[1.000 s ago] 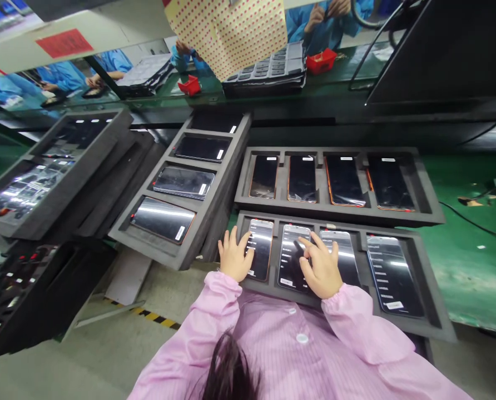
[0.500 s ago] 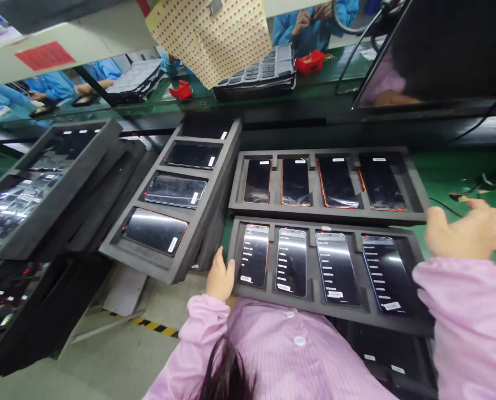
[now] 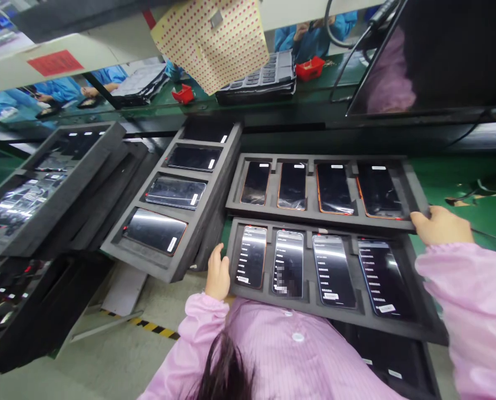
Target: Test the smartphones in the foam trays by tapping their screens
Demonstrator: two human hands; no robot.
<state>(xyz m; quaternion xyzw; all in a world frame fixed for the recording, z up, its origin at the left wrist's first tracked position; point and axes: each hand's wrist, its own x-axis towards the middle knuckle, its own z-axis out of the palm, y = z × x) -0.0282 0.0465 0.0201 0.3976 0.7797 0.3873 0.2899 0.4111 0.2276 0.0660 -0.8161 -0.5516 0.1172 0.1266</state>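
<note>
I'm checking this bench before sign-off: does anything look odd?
In the near tray, the second phone from the left shows a blocky patch low on its screen, unlike the neighbouring phones; possibly an image artefact.

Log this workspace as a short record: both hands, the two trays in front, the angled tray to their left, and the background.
Left hand: at the near tray's left end; grip unclear
Right hand: at the far tray's right end
Near tray: four lit phones showing lists
Far tray: four dark phones with white labels
Angled tray: four dark phones
Background: two red bins, a dotted sheet, blue-sleeved co-workers
</note>
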